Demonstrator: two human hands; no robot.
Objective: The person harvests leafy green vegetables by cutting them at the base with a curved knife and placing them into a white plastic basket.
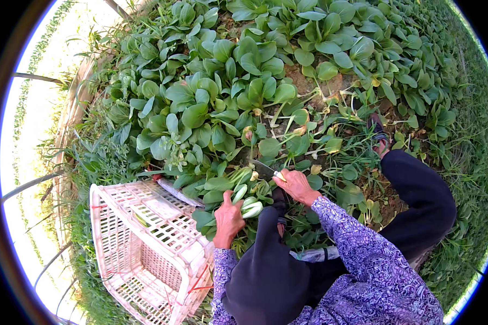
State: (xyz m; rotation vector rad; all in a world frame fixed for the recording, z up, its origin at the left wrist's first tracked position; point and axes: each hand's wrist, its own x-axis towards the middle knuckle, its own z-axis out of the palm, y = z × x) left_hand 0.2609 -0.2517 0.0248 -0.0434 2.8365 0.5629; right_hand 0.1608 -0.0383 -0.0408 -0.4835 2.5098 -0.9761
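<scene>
My left hand (229,218) is on a small bunch of bok choy (250,207), whose pale cut stem ends point to the right. Its green leaves spread over the ground beyond the crate. To the right, my right hand (297,185) grips the yellow and white handle of a knife (264,165); its thin curved blade points up and left, just above the soil. Rows of leafy bok choy (195,115) stand beyond both hands. The fingertips of my left hand are partly hidden among leaves and stems.
An upturned-sideways pink-white plastic crate (162,260) lies at the left, with red ties. Beside it is a long silvery wrapped thing (178,192). Trimmed yellowing leaves (333,145) and weeds cover soil ahead. My knees and feet flank the work spot. Curved poles (32,185) stand at the far left.
</scene>
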